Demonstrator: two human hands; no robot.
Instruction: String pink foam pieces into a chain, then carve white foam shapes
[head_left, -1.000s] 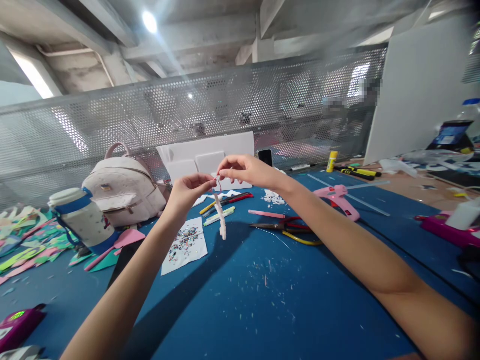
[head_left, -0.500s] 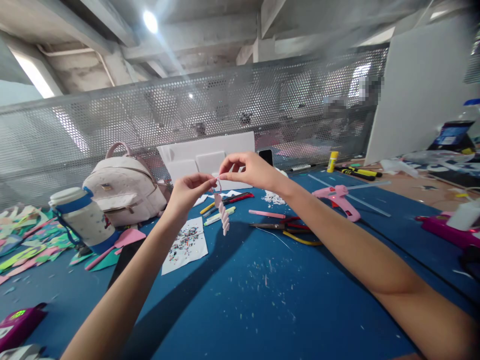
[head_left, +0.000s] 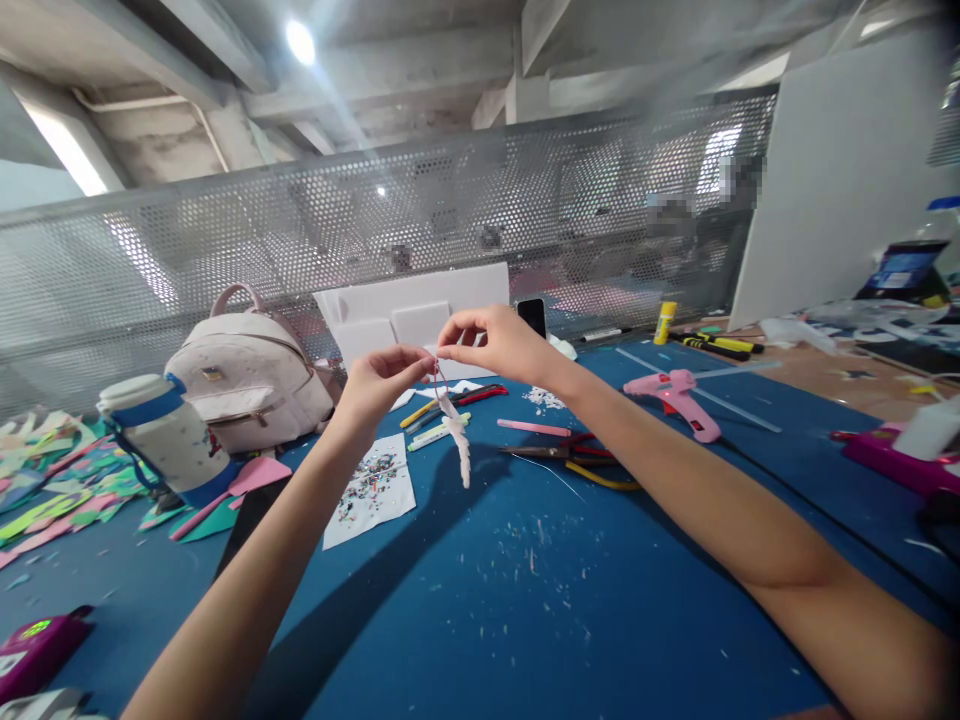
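Note:
My left hand (head_left: 379, 388) is closed, thumb and forefinger pinching a thin pinkish cord (head_left: 442, 378) near its top. From the other side my right hand (head_left: 491, 342) pinches close to the same spot, its fingertips almost meeting those of the left. A pale, narrow piece with a scalloped edge (head_left: 458, 445) dangles from the cord above the table, seen nearly edge-on. Just behind it lies a light green marker (head_left: 435, 433). What exactly sits between the fingertips is too small to make out.
Scissors (head_left: 547, 453), a pink pen (head_left: 533, 427) and a pink hot glue gun (head_left: 679, 400) lie right of the hands. A paper sheet (head_left: 401, 505) carries colourful bits. Further left stand a bottle (head_left: 161, 430) and backpack (head_left: 240, 370). White foam board (head_left: 480, 295) leans behind.
The scalloped piece has swung right and lower and turned from its broad side to nearly edge-on. Both hands stay almost in place, the cord now showing more clearly.

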